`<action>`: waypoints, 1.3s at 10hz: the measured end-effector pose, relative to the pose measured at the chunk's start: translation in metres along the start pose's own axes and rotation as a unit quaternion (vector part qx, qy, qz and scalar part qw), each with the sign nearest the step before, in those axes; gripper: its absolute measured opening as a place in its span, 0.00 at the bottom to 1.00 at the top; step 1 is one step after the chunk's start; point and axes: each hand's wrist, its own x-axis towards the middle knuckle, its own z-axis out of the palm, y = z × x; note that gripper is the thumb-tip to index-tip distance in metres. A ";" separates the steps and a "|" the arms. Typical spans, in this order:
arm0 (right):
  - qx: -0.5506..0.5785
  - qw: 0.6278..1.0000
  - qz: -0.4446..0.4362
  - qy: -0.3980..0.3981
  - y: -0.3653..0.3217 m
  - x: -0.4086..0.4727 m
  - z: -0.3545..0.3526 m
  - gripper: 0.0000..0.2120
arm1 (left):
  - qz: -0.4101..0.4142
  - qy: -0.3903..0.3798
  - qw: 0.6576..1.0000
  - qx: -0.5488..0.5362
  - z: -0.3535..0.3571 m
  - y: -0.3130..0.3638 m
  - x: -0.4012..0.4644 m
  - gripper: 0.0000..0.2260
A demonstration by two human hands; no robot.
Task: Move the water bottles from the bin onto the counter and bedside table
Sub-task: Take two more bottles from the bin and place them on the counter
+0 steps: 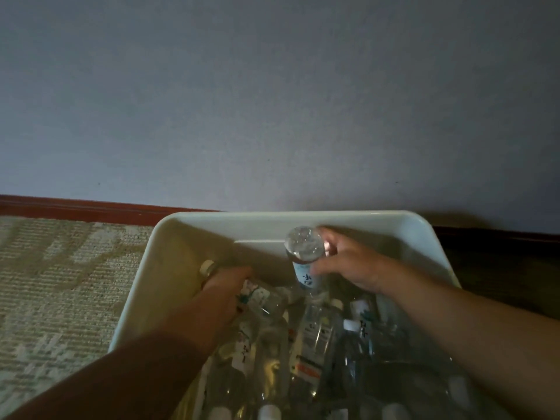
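Observation:
A pale plastic bin [272, 221] sits on the floor against the wall, holding several clear water bottles [315, 338] lying in a heap. My right hand [348, 265] grips one clear bottle [303, 253] with its base tilted up toward me, raised above the heap. My left hand [218, 295] is closed around another bottle whose white cap [207, 266] pokes out past my fingers near the bin's left wall. Most of that bottle's body is hidden by my hand.
A grey wall [272, 101] fills the upper view, with a reddish-brown baseboard [75, 207] along its foot. Patterned beige carpet [54, 283] lies left of the bin. The area right of the bin is dark.

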 end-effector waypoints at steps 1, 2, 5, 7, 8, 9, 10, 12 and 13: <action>0.160 0.986 -0.025 0.039 -0.023 -0.024 0.002 0.19 | 0.014 -0.046 0.998 -0.040 -0.026 0.014 -0.034 0.16; 0.307 0.947 -0.012 0.088 -0.053 -0.061 0.007 0.14 | -0.059 -0.096 0.989 -0.094 -0.038 0.020 -0.078 0.23; 0.452 0.881 0.071 0.122 -0.158 -0.161 0.006 0.20 | 0.017 -0.171 0.972 -0.163 -0.044 0.090 -0.248 0.27; 0.162 0.953 0.071 0.247 -0.273 -0.251 -0.025 0.29 | 0.104 -0.206 0.964 -0.133 -0.045 0.159 -0.359 0.20; 0.321 0.886 0.049 0.330 -0.319 -0.306 -0.046 0.19 | 0.142 -0.196 0.966 -0.090 -0.032 0.205 -0.415 0.20; 0.481 0.811 -0.001 0.334 -0.367 -0.366 -0.057 0.19 | 0.172 -0.217 0.955 -0.102 -0.011 0.258 -0.469 0.24; 0.539 0.768 -0.025 0.345 -0.412 -0.412 -0.060 0.18 | 0.154 -0.301 0.932 -0.131 0.010 0.308 -0.520 0.37; 0.400 0.854 0.000 0.332 -0.479 -0.519 -0.088 0.20 | 0.223 -0.387 0.890 -0.087 0.051 0.386 -0.605 0.38; 0.325 0.897 -0.006 0.300 -0.513 -0.572 -0.107 0.30 | 0.257 -0.438 0.860 -0.050 0.074 0.414 -0.654 0.34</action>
